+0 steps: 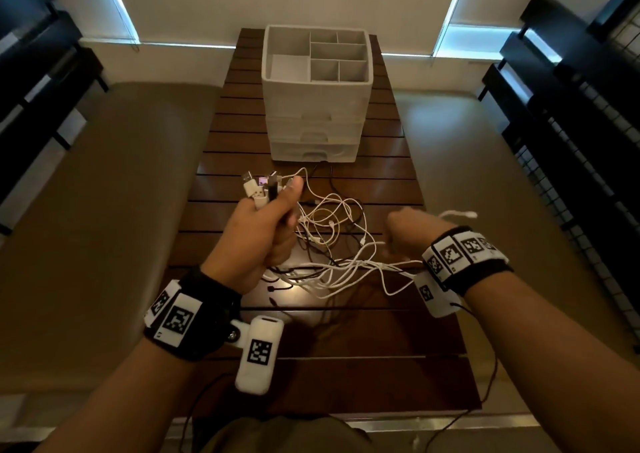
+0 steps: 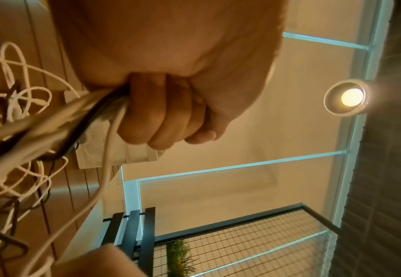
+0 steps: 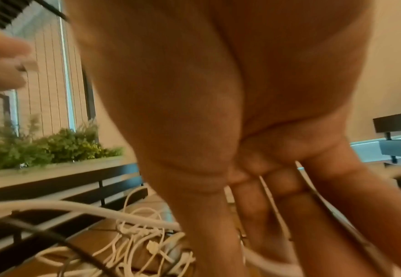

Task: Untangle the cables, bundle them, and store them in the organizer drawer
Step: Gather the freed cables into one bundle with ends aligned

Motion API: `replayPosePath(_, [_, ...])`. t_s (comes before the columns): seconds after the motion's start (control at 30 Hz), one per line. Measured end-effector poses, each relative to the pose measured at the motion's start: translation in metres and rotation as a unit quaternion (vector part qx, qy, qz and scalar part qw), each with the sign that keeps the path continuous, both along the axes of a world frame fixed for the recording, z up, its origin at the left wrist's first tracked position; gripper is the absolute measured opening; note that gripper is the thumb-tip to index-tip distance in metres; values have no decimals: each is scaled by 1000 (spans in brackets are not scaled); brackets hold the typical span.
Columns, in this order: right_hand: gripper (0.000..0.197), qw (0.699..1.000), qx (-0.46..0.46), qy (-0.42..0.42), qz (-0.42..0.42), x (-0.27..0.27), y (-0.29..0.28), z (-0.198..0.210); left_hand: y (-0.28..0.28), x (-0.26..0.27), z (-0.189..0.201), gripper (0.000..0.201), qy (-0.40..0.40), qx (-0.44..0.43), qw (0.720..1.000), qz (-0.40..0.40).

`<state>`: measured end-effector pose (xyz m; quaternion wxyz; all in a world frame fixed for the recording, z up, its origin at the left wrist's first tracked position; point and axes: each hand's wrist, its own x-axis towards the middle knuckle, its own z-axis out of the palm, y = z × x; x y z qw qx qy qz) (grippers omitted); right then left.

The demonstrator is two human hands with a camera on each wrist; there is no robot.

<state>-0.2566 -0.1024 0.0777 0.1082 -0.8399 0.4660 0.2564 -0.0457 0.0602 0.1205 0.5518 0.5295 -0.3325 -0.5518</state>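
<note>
My left hand (image 1: 273,220) is raised above the table and grips a bunch of cable plug ends (image 1: 259,189), white and black, which stick up past my thumb. In the left wrist view its fingers (image 2: 161,116) are curled round the bundled strands (image 2: 52,120). The rest of the cables (image 1: 332,244) trail down in a loose white-and-black tangle on the table. My right hand (image 1: 412,230) is curled to the right of the tangle, with a white cable end (image 1: 460,214) sticking out beyond it. Strands run between its fingers (image 3: 256,206). The white organizer (image 1: 317,95) stands behind, its three drawers closed.
The dark slatted wooden table (image 1: 346,331) is narrow, with beige cushioned benches on the left (image 1: 104,210) and right (image 1: 467,175). Black shelving (image 1: 571,140) lines both sides. The organizer's open top tray (image 1: 291,68) has several compartments.
</note>
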Motion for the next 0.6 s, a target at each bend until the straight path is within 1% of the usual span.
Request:
replayPosePath(0.07, [12,998,44,36,-2,-4,5,-4,3,-2,0,47,50,3,998,-22])
replayPosePath(0.1, [13,997,74,22,-8,-5,6,-2,4,-3,-2,47,66,4,997,-28])
replayPosePath(0.13, [21,994,109,-15,-19,-6,4,0,5,-4,-5,48,74,5,997,-33])
replayPosePath(0.17, [32,987,139,-69,-33,-6,-1,1,6,-4,-8,49,76,4,996,-39])
replayPosePath(0.2, [41,981,141,-130,-39,-3,-4,4,7,-5,-10,50,74,3,996,-46])
replayPosePath(0.23, [44,975,105,-190,-39,1,-7,4,8,-6,-13,50,73,5,996,-53])
replayPosePath(0.3, [35,956,10,-289,-44,12,-10,-2,10,-7,-16,50,80,17,995,-64])
replayPosePath(0.33, [28,949,16,-310,-54,18,-9,-7,12,-7,-17,50,89,21,993,-69])
replayPosePath(0.37, [28,951,59,-297,-54,25,-6,-15,13,-7,-18,49,96,22,992,-73])
replayPosePath(0.43, [51,966,163,-196,-45,40,3,-34,15,-7,-18,49,102,23,991,-79])
replayPosePath(0.47, [61,972,183,-141,-37,45,7,-41,15,-6,-19,50,103,20,991,-83])
replayPosePath(0.5, [66,978,174,-109,-32,50,8,-51,16,-5,-19,51,104,17,991,-86])
replayPosePath(0.53, [66,983,150,-98,-36,53,8,-58,16,-5,-19,52,105,14,991,-87])
replayPosePath(0.57, [67,985,125,-102,-53,56,5,-65,16,-4,-19,52,104,11,991,-88])
replayPosePath(0.6, [72,986,100,-103,-80,57,2,-70,16,-2,-19,51,102,9,991,-89])
